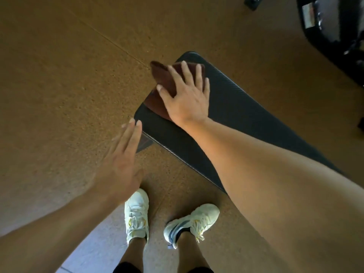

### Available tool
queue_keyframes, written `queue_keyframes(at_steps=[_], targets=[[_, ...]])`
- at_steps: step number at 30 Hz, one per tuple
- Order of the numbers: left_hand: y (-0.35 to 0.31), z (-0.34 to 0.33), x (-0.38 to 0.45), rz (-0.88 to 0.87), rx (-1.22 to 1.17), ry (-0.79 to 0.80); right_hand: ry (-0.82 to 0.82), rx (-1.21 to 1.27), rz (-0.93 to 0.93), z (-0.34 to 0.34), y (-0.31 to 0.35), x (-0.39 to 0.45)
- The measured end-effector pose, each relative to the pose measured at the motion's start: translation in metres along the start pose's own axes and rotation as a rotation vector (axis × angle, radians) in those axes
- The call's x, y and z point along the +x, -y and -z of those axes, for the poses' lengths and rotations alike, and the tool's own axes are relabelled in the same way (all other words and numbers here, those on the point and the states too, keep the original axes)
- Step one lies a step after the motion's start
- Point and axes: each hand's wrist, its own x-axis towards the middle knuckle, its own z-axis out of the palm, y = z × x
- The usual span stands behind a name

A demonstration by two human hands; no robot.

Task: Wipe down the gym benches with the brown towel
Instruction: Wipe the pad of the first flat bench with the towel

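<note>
A black padded gym bench (232, 107) runs from the middle of the view toward the right edge. A folded brown towel (160, 75) lies on its near end, hanging slightly over the pad's edge. My right hand (186, 95) presses flat on the towel with fingers spread. My left hand (120, 160) hovers open beside the bench's end corner, fingers straight and together, fingertips close to the pad's edge, holding nothing.
The floor (69, 75) is brown speckled rubber with a seam running diagonally. Black gym equipment (334, 26) stands at the top right. My feet in white sneakers (137, 213) stand just in front of the bench.
</note>
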Motion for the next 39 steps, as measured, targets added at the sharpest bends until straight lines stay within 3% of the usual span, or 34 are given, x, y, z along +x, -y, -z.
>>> queue_keyframes(at_steps=[2, 4, 9, 13, 16, 19, 22, 25, 28, 32, 39], targets=[[0.002, 0.0, -0.005, 0.044, -0.036, -0.015, 0.031, -0.064, 0.238, -0.012, 0.006, -0.038], [-0.006, 0.001, -0.005, 0.045, -0.056, -0.027, 0.056, -0.088, 0.253, -0.019, -0.008, -0.09], [-0.034, 0.006, -0.001, -0.066, -0.105, -0.035, 0.081, -0.089, -0.214, -0.014, -0.057, -0.178], [-0.04, 0.0, -0.01, -0.33, 0.013, 0.01, 0.029, -0.022, -0.337, 0.002, -0.072, -0.116], [-0.043, -0.005, -0.009, -0.311, 0.007, 0.045, -0.014, 0.095, -0.479, 0.032, -0.081, -0.017], [-0.05, -0.015, -0.001, -0.308, 0.014, 0.061, -0.041, 0.088, -0.427, 0.036, -0.085, 0.007], [-0.065, -0.021, 0.006, -0.348, 0.117, 0.117, -0.157, 0.031, -0.352, 0.014, -0.093, -0.079], [-0.088, -0.026, 0.018, -0.394, 0.225, 0.18, -0.15, 0.111, -0.607, -0.006, -0.101, -0.203], [-0.123, -0.035, 0.029, -0.442, 0.235, 0.232, -0.061, 0.179, -0.767, -0.013, -0.108, -0.259], [-0.169, -0.052, 0.032, -0.477, 0.25, 0.269, -0.06, 0.158, -0.793, 0.001, -0.134, -0.224], [-0.201, -0.082, 0.05, -0.472, 0.39, 0.296, -0.153, 0.212, -0.784, 0.055, -0.241, -0.124]])
